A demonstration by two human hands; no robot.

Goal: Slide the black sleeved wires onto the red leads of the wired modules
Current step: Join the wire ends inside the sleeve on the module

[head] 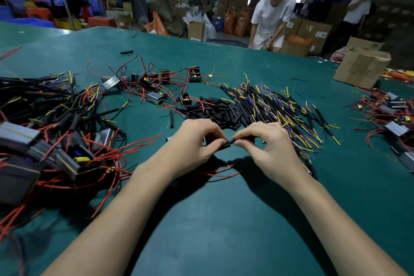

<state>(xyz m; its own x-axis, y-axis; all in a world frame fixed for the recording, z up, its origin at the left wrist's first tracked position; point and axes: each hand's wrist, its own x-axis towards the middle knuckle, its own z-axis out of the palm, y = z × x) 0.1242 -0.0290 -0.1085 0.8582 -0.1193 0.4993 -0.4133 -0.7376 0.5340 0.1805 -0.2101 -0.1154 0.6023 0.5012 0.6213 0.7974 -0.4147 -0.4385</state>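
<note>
Setting: a wide green felt-covered worktable (224, 219) seen from above the wearer's bare forearms; a dim warehouse with stacked boxes lies beyond its far edge.

Left hand: the bare left hand (190, 141) sits just left of the picture's centre; thumb and forefinger are pinched closed on the left end of a short black sleeved wire (226, 144); the other fingers are curled in.

Right hand: the bare right hand (266, 143) faces it from the 3 o'clock side; thumb and forefinger tips are pressed together on the right end of the same piece — the two pinches almost touch.

Task item: the black sleeved wire is held between both hands, raised just off the table; thin red leads (221, 172) trail out beneath the hands toward 6 o'clock; whether a lead is inside the sleeve cannot be told.

Supply: a heap of loose black sleeved wires with yellow and purple tips (268, 105) spreads from 12 to 2 o'clock of the hands.

Modules: a tangled pile of grey-cased wired modules with red leads (44, 141) fills 9 o'clock; more modules (156, 87) lie scattered at 11 o'clock — another cluster (389, 119) sits at the right edge.

Beyond: a brown cardboard box (360, 69) stands at 2 o'clock; a person in a white T-shirt (271, 18) bends behind the table.
</note>
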